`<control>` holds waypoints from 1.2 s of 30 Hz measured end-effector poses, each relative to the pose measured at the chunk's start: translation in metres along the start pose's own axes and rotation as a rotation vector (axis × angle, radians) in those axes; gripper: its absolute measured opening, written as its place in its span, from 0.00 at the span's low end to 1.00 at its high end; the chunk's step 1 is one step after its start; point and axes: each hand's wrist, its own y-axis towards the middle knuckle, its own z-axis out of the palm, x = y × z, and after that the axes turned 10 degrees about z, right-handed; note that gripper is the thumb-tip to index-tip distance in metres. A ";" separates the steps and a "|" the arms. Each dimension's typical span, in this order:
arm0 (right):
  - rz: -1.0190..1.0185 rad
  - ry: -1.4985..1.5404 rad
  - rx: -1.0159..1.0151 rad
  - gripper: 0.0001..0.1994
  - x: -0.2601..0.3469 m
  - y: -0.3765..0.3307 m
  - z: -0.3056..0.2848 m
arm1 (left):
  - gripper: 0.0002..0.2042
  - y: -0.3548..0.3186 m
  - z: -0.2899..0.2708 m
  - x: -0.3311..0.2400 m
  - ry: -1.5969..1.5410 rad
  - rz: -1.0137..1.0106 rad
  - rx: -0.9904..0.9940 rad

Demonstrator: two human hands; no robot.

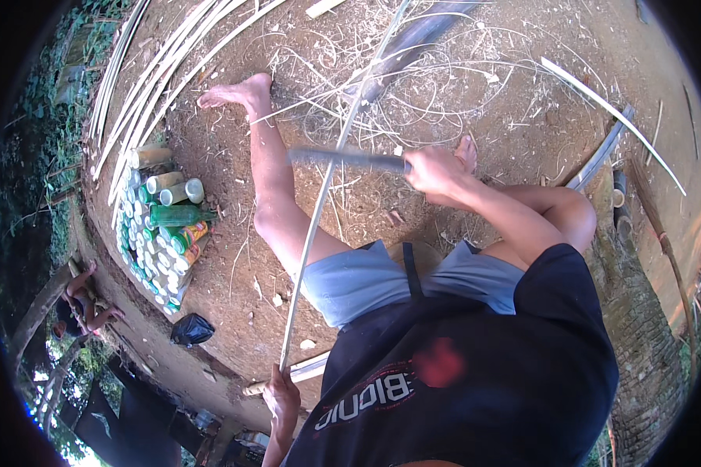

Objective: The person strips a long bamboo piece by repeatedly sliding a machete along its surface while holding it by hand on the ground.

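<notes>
My left hand [283,397] is closed around the lower end of a long, pale bamboo strip [310,241]. The strip slants up past my left leg to the far edge of the view. In my closed right hand [438,170], above my bent right leg, is the handle of a long-bladed knife [366,160]. Its dark blade, smeared by motion, points left and crosses the strip. Whether blade and strip touch, I cannot tell.
Thin curled shavings [444,101] litter the ground around a dark log [413,47]. Long pale strips [152,86] lie at far left, above many bottles and jars [160,241] and a black plastic bag [192,330]. A tree trunk [639,311] stands at right. Another person [78,303] sits at left.
</notes>
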 end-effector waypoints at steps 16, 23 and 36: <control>0.267 0.159 -0.235 0.08 -0.082 0.077 -0.035 | 0.11 0.007 -0.009 0.006 0.022 0.056 0.037; 0.424 0.166 -0.348 0.09 -0.103 0.123 -0.074 | 0.12 0.017 -0.006 0.021 -0.245 0.077 0.170; 0.039 -0.158 -0.058 0.09 -0.004 -0.013 0.002 | 0.20 0.027 0.009 0.032 -1.023 -0.173 0.406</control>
